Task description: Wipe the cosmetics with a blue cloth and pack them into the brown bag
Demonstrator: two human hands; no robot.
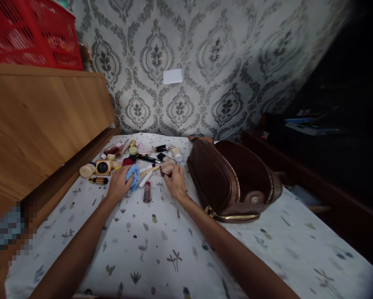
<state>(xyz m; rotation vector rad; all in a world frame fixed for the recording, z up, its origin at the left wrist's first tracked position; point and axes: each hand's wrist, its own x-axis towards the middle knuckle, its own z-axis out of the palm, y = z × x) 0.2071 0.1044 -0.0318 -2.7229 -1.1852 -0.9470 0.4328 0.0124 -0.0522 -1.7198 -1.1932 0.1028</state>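
Note:
My left hand (119,182) is closed around a crumpled blue cloth (133,177) over the printed sheet. My right hand (175,182) has its fingers round a small round makeup compact (166,168) at the right side of the cosmetics. Between the hands lie a white tube (146,179) and a dark red lip gloss (147,192). Behind them are a black pencil-like stick (149,159), a cream tube (176,154) and a pink round case (144,150). Left of my left hand sit a square case with a black disc (102,167) and a gold-and-black tube (98,180).
An unzipped brown leather bag (214,178) stands right of my right hand. A wooden panel (49,108) rises along the left, with a red plastic basket (33,35) on top. Patterned wallpaper (180,45) covers the wall behind. Dark furniture (317,195) borders the right side.

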